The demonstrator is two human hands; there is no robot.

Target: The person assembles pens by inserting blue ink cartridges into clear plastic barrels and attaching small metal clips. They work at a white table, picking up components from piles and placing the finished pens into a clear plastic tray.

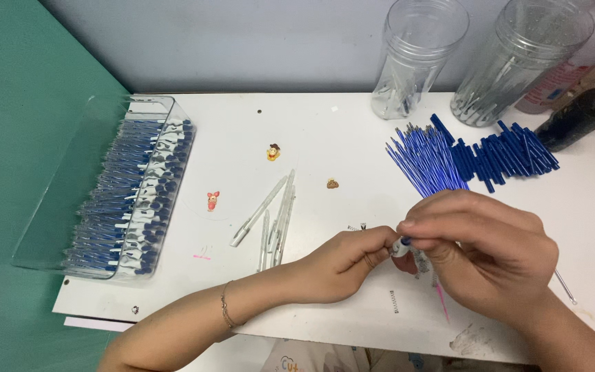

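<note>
Left hand (349, 265): fingers pinched together on one end of a small white pen part (400, 246), held just above the table.
Right hand (483, 251): thumb and forefinger closed on the other end of the same part, at its blue tip; the two hands meet here.
Pen part: one piece, mostly hidden by the fingers, near the front middle of the white table (339, 138).
Pen barrels (273, 217): about five clear barrels, lying loose in a fan left of the hands.
Refills (425, 158): one bundle of thin blue refills, too many to count, beyond the right hand.
Caps (507, 155): one heap of dark blue caps, touching the refills on their right; number not countable.
Tray (115, 186): one clear plastic tray at the left edge, filled with rows of finished blue pens.
Jars (418, 55): two clear plastic jars at the back, each holding thin metal pieces.
Springs (394, 301): one small spring lies beside the left wrist; others near the hands are partly hidden.
Stickers (273, 152): three small cartoon figures on the table top.
Bracelet (225, 306): one thin chain on the left wrist.
</note>
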